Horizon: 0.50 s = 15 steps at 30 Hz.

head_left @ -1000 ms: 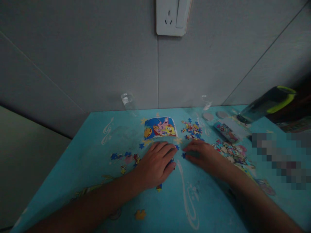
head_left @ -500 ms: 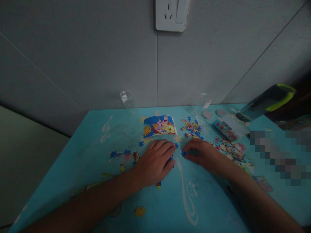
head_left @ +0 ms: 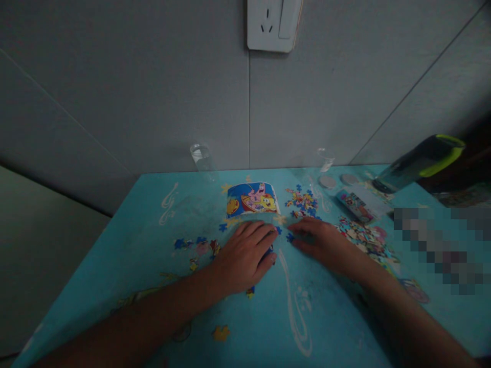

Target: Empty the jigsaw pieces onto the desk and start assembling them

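My left hand lies palm down on the table, fingers stretched out and thumb apart. Puzzle pieces partly show beneath it, and a small blue piece touches or nearly touches its fingertips. To its left are several pieces in blue, pink and red. My right hand is open, with thumb and forefinger apart around a blue puzzle piece that lies on the table. Beyond both hands stands the cartoon picture card, showing a pink and a yellow figure on blue.
Loose pieces form a pile behind my right hand and a larger one to its right. Clear tubes stand by the wall. Also there are round lids, a box, a dark bottle and a yellow piece in front.
My right forefinger has lifted away from the blue piece, which stays on the table. My left hand has kept its place.
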Each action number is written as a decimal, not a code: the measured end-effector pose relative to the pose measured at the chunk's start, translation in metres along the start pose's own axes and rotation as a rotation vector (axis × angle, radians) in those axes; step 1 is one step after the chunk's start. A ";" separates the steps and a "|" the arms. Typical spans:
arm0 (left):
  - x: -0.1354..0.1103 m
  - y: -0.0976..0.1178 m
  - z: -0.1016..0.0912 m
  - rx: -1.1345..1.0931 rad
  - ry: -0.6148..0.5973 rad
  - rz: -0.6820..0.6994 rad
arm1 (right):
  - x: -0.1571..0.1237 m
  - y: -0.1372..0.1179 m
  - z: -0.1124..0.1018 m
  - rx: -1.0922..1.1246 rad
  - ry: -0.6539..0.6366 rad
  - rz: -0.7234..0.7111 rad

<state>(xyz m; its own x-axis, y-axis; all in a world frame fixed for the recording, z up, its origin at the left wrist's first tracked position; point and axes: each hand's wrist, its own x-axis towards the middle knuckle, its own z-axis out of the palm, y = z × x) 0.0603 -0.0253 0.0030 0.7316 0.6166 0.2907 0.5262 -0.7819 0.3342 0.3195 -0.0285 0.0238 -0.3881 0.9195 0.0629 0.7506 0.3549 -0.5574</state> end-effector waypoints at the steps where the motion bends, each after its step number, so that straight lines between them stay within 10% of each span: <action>1: 0.000 0.000 0.000 -0.002 0.002 0.001 | 0.000 0.000 0.000 -0.015 0.000 0.001; 8: 0.000 0.000 -0.001 -0.057 0.026 -0.018 | 0.002 -0.001 0.003 -0.030 -0.025 -0.017; 15: -0.004 -0.002 -0.009 -0.293 0.297 -0.150 | -0.007 -0.019 0.001 0.086 -0.164 -0.117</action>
<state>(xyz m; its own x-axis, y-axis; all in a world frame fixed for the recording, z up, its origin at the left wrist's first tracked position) 0.0527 -0.0257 0.0093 0.4776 0.7544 0.4504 0.4408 -0.6492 0.6199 0.3071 -0.0415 0.0332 -0.5573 0.8303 -0.0002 0.6492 0.4356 -0.6235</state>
